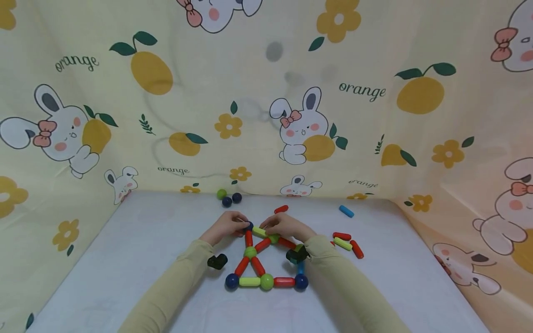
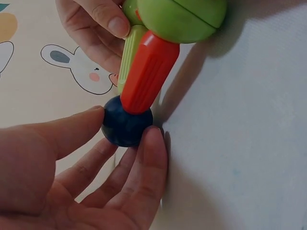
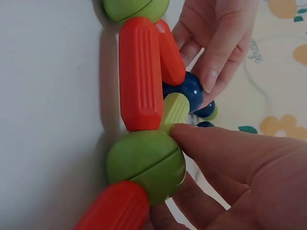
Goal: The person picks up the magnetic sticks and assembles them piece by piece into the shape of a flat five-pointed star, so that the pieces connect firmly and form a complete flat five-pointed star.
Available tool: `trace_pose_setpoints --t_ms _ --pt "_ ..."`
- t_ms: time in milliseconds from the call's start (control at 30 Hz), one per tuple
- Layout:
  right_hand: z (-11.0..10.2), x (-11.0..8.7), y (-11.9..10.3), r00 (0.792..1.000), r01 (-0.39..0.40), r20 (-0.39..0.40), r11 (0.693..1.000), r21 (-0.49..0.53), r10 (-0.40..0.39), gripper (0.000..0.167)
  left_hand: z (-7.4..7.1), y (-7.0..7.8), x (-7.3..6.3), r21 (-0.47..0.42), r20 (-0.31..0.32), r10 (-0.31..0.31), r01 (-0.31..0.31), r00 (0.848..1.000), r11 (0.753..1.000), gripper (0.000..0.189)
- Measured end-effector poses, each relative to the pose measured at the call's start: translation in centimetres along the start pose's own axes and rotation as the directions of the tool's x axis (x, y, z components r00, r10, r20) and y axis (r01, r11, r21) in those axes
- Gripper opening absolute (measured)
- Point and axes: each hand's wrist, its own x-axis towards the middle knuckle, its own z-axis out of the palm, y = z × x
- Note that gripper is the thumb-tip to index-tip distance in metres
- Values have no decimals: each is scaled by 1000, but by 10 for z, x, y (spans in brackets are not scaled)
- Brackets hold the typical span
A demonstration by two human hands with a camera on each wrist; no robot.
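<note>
My left hand (image 1: 226, 226) pinches a dark blue ball (image 2: 125, 124) between thumb and fingers at the far left corner of a flat ball-and-rod frame. A red rod (image 2: 149, 72) and a light green rod (image 3: 175, 111) meet this ball. With thumb and fingers, my right hand (image 1: 287, 225) grips the light green rod's other end, right at a green ball (image 3: 144, 160). Red rods link that ball to a middle green ball (image 1: 250, 252) and to the right side. The frame's near row has dark blue balls (image 1: 232, 281) at both ends. My right wrist partly hides the right corner.
Two dark blue balls (image 1: 237, 198) and a green ball (image 1: 221, 194) lie at the back. Beyond my right hand is a loose red rod (image 1: 281, 209); a blue rod (image 1: 346, 211) and several red and light green rods (image 1: 343, 243) lie right. A printed curtain (image 1: 250, 92) encloses the table.
</note>
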Motion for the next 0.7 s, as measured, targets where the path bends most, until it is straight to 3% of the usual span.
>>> trace_pose_setpoints --t_ms 233,400,600,700 --pt "-1 -2 0 1000 -24 2 1000 14 24 25 0 -1 -1 -3 13 -1 1 1000 1000 25" --pt "-5 -7 4 1000 -25 15 999 32 25 29 -7 -3 -6 -48 80 -7 11 997 999 35" --pt "-13 -12 14 998 16 54 997 72 -20 30 -15 -5 -28 -121 185 -6 29 983 992 55" --pt "-15 -14 18 996 45 74 995 84 -51 31 -15 -8 -42 -115 221 -1 27 975 993 56"
